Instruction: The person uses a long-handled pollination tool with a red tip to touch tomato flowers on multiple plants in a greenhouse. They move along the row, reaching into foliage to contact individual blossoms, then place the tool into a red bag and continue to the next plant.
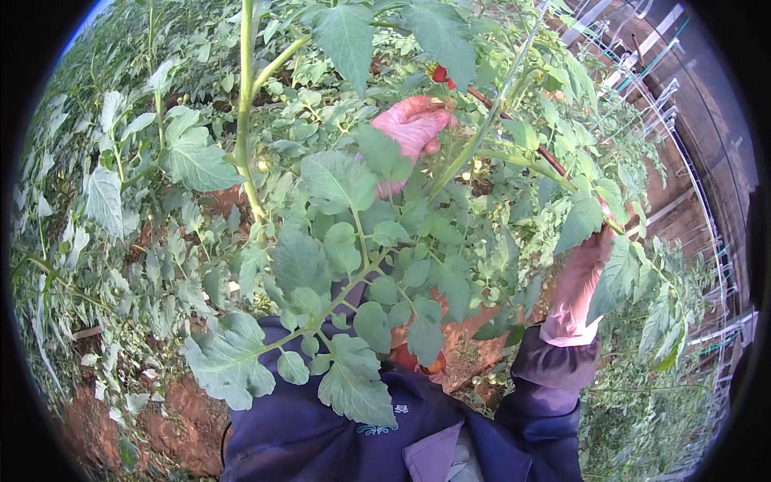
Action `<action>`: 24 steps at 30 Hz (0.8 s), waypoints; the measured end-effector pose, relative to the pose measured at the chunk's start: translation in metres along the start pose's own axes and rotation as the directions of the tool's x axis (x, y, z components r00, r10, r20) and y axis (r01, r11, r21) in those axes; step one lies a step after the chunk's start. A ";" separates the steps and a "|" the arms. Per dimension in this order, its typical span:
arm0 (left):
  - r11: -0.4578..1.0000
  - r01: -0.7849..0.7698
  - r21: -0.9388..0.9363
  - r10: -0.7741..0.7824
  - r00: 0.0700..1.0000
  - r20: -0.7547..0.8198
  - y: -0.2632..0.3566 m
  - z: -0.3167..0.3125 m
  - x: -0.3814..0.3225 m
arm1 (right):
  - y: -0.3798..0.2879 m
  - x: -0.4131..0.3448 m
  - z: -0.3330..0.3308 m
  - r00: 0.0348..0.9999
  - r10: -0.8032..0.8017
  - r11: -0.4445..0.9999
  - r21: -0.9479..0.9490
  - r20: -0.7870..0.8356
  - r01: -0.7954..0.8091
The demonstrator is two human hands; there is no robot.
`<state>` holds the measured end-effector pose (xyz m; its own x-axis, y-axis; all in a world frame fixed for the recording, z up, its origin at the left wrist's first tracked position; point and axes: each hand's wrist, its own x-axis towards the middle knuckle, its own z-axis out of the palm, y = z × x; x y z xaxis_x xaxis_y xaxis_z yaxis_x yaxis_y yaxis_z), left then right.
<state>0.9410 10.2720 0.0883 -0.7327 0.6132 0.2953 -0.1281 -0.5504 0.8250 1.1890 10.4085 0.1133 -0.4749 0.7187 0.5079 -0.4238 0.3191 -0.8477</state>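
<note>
My left hand (409,129), in a thin pink glove, is raised among tomato plants at the upper middle. Its curled fingertips meet at a small yellowish-green flower truss (444,103); a leaf covers part of the wrist. My right hand (596,232), gloved too, is at the right, partly behind leaves. From it a thin reddish-brown rod (551,159) slants up leftward, its grip hidden by foliage. Near the rod's far end, just above my left fingers, shows a small red piece (441,75); a leaf hides how the two join.
A thick tomato stem (244,114) rises left of my hands. A support string (521,51) runs along another stem. A leafy shoot (343,295) spreads before my dark jacket (361,446). A red rounded thing (405,356) shows partly behind leaves. Netting (711,90) lines the right side.
</note>
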 end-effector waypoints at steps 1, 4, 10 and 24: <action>1.000 -0.012 0.001 0.012 1.000 0.008 -0.001 -0.001 0.001 | 0.007 0.004 -0.005 1.000 0.004 0.996 0.085 0.014 -0.005; 1.000 -0.012 -0.010 0.013 1.000 0.026 -0.003 0.001 0.003 | 0.015 0.006 -0.012 0.996 -0.087 0.996 0.005 -0.022 0.087; 0.996 -0.008 -0.092 0.010 1.000 0.022 -0.008 -0.011 0.009 | 0.008 0.009 0.012 0.984 -0.173 0.982 -0.090 -0.048 0.168; 0.997 -0.007 -0.075 0.009 1.000 0.023 -0.006 -0.008 0.007 | 0.011 0.003 0.012 0.979 -0.190 0.981 0.025 -0.076 0.192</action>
<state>0.9312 10.2752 0.0815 -0.7182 0.6210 0.3139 -0.1727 -0.5961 0.7841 1.1735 10.4066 0.1078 -0.3257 0.6898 0.6466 -0.5263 0.4358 -0.7301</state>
